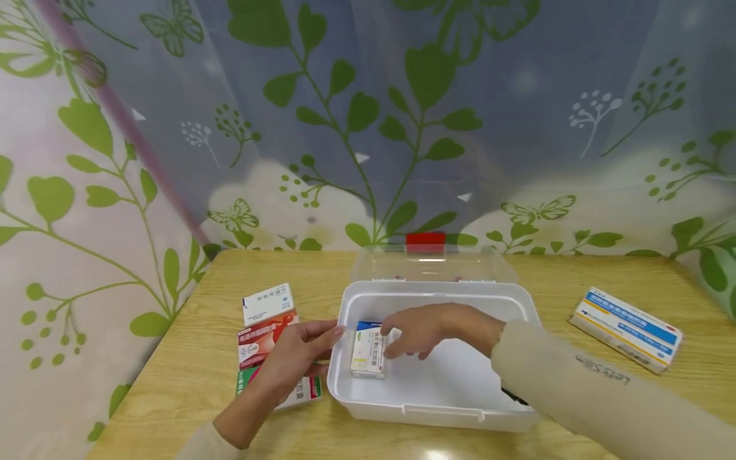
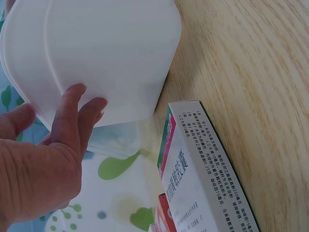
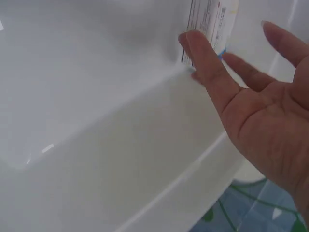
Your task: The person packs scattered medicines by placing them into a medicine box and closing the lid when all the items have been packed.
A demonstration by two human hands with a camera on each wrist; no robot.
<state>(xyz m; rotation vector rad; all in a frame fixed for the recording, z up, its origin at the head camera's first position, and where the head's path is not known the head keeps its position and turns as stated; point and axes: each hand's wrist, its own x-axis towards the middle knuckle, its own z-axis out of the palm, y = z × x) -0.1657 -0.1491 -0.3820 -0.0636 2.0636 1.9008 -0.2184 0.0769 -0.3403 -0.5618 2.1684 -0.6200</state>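
A white plastic storage box (image 1: 443, 409) stands on the table with its clear lid (image 1: 379, 263) swung back. My left hand (image 1: 296, 358) holds its left rim, thumb at the edge and fingers (image 2: 72, 108) against the outer wall. Inside, at the left end, lies a white medicine carton (image 1: 367, 351) with yellow and green marks; a blue-edged carton (image 1: 368, 325) shows behind it. My right hand (image 1: 422, 329) reaches into the storage box just right of these cartons, fingers spread and holding nothing. Whether a fingertip touches a carton I cannot tell.
Left of the storage box lie a white carton (image 1: 268, 305), a red carton (image 1: 255, 342) and a green-and-white carton (image 2: 193, 169), partly behind my left hand. A blue-and-white carton (image 1: 627, 329) lies at the right. A leaf-patterned curtain (image 1: 356, 160) hangs behind the table.
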